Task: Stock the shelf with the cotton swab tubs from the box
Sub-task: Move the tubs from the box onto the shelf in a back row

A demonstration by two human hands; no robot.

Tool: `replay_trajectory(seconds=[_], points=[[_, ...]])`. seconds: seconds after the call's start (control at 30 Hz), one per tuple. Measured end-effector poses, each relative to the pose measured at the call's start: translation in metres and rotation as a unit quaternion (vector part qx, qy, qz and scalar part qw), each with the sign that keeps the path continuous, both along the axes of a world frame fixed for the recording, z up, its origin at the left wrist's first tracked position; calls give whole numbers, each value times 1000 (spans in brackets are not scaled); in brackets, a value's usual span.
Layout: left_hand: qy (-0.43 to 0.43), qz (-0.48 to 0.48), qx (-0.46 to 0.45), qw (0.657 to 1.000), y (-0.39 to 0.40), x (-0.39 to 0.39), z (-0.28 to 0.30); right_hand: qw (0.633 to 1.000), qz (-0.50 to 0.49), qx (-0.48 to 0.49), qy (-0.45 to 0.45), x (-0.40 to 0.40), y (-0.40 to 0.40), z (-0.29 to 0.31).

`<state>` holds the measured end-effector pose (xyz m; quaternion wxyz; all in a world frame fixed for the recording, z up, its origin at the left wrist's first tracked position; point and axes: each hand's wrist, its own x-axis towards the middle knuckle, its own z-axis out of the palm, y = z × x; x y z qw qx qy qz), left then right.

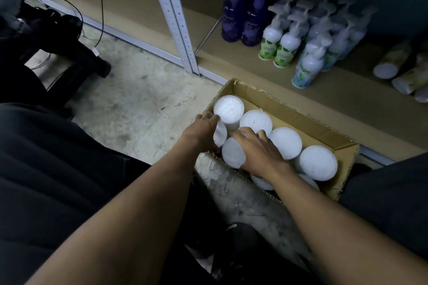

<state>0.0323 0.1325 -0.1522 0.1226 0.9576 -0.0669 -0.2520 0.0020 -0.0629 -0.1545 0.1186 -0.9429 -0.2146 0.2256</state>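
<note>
An open cardboard box [298, 120] stands on the floor in front of the low shelf [234, 53]. Several white-lidded cotton swab tubs fill it. The tub in the far left corner [228, 109] stands higher than the others. My left hand [203, 128] grips its left side, next to a tilted tub [220, 134]. My right hand [257, 149] lies palm down with its fingers spread over a near tub [232, 154], the fingertips reaching the raised tub's base. Two more tubs [286, 142] [317, 162] show to the right.
On the shelf board stand purple bottles [240, 16] and white pump bottles with green labels [282, 48]. Cylinders [386, 68] lie on their sides at its far right. A perforated upright [176, 16] rises left of the box. A dark stool leg [76, 62] and a cable [99, 7] are at left.
</note>
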Motion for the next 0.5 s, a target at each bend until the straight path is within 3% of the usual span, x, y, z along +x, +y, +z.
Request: replay_trajectory(seconds=[0.5], points=[[-21, 8, 16, 1000, -6, -1, 2, 999, 36, -23, -1, 9, -1, 5]])
